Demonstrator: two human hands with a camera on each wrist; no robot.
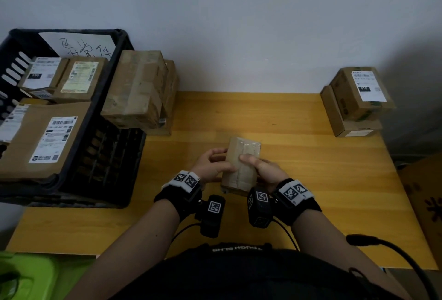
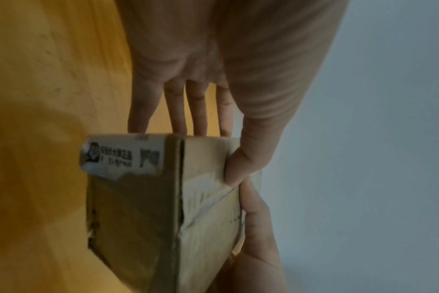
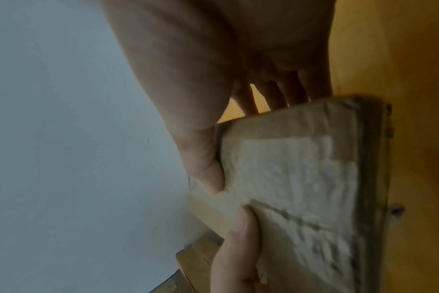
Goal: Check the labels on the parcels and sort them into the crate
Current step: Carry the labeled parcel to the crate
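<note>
Both hands hold one small taped cardboard parcel (image 1: 241,168) above the middle of the yellow table (image 1: 299,156). My left hand (image 1: 212,164) grips its left side, thumb on the taped top face and fingers underneath. My right hand (image 1: 262,168) grips the right side the same way. In the left wrist view the parcel (image 2: 148,208) shows a white label strip (image 2: 120,156) wrapped over its lower edge; my left thumb (image 2: 241,166) presses the top. In the right wrist view the parcel's taped face (image 3: 301,188) is blurred. The black crate (image 1: 112,118) at the left holds several labelled parcels.
A stack of brown parcels (image 1: 141,89) leans beside the crate at the table's back. Two stacked parcels (image 1: 356,101), the top one labelled, stand at the back right. A green object (image 1: 26,275) sits at the lower left, a cardboard box (image 1: 425,199) off the table's right edge.
</note>
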